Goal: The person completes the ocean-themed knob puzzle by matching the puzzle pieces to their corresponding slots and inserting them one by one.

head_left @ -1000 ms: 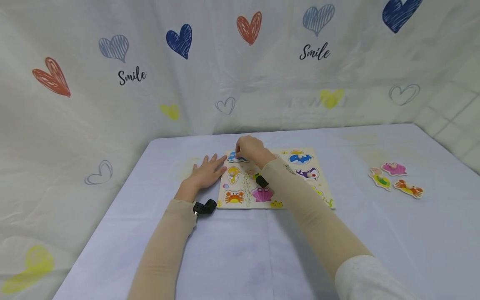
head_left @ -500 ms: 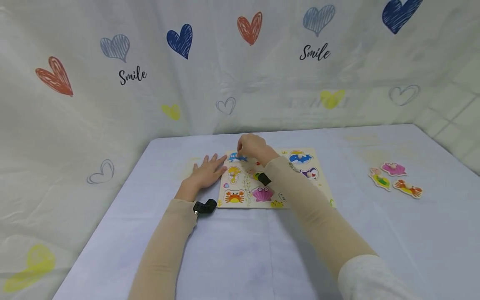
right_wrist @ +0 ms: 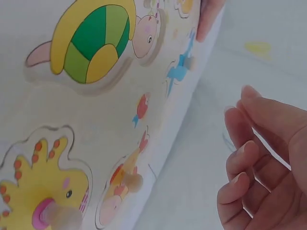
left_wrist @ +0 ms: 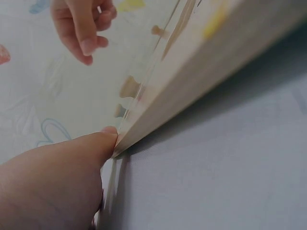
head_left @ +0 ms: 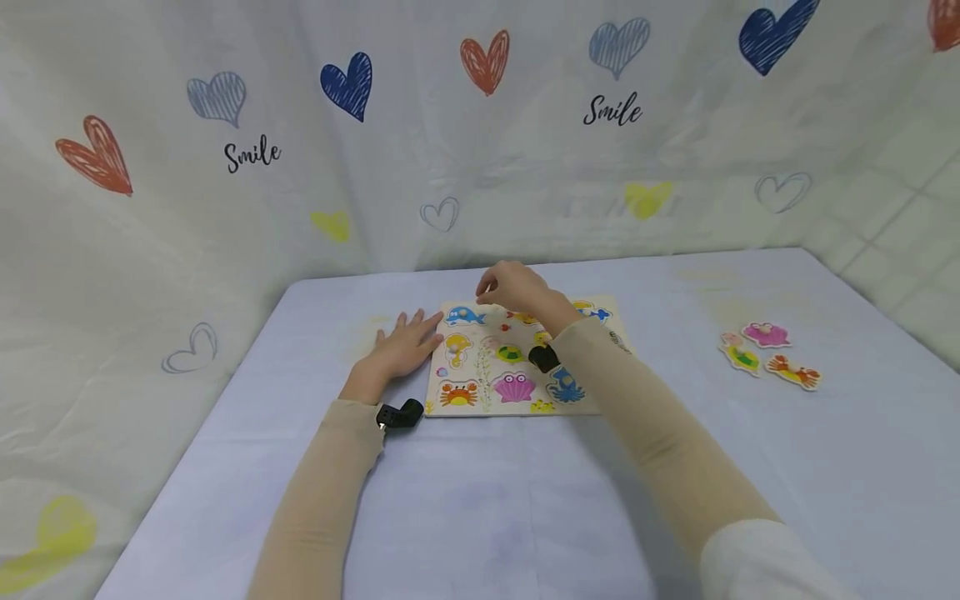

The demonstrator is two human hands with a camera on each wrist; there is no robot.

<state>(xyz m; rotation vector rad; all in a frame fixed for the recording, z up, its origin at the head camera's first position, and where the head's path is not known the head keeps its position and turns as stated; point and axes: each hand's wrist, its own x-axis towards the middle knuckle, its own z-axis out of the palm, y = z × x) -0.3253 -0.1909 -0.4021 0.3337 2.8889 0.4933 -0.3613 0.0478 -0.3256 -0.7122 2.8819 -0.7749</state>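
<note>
Bench: a flat bench under a pale, smooth cloth with faint creases, its far edge against the backdrop.
Backdrop: a whitish hanging sheet, wrinkled, printed with red, blue and yellow hearts and "Smile"; pale grid lines run down the right side.
Puzzle board: the puzzle board lies flat near the middle of the bench, its long axis apparently left to right, its sea creatures upright toward the person.
Blue whale piece: the blue whale piece sits in the far left corner of the board, head left, tail right.
Left hand: the left hand lies with fingers spread, thumb touching the board's edge.
Right hand: the right hand hangs above the far edge, fingers loosely bent, gripping nothing.
Materials: wood-like board with a plain cut edge; round, flared knobs; glossy printed colours.
Loose pieces: shell, turtle and crab, flat and pale-rimmed, on the bench's right.
</note>
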